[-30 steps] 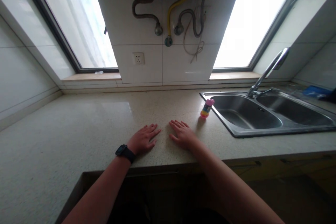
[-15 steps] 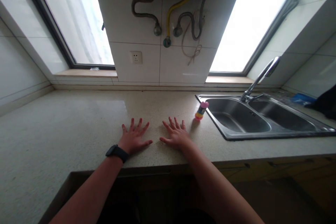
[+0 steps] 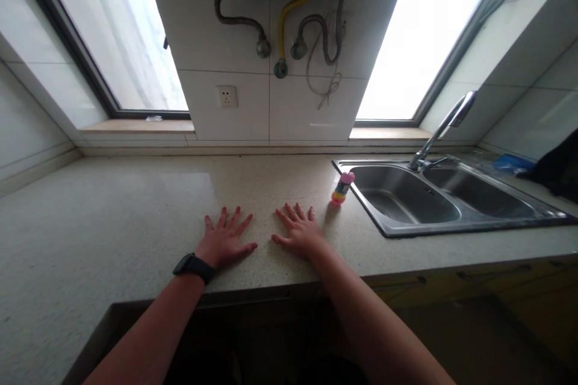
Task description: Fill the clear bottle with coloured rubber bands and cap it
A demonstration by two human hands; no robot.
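My left hand [image 3: 224, 243] lies palm down on the speckled pale countertop [image 3: 149, 222], fingers spread, with a dark watch [image 3: 194, 267] on its wrist. Flat on the same surface, a short gap to the right, rests my right hand [image 3: 298, 232], its fingers also apart. Neither hand holds anything. A small bottle [image 3: 342, 189] with a pink top and a yellow and pink lower part stands just beyond my right hand, not touching it, close to the sink's left corner.
At the right a double-bowl steel sink [image 3: 406, 195] is set into the counter, with a chrome faucet [image 3: 442, 130] behind it. A blue item [image 3: 513, 163] and a dark cloth-like thing [image 3: 557, 165] lie past it. Pipes [image 3: 282, 30] and a socket [image 3: 227, 97] are on the tiled wall.
The whole view has shifted slightly, so the scene sits a little further left. Both hands stay flat on the countertop, and the bottle stands in the same place.
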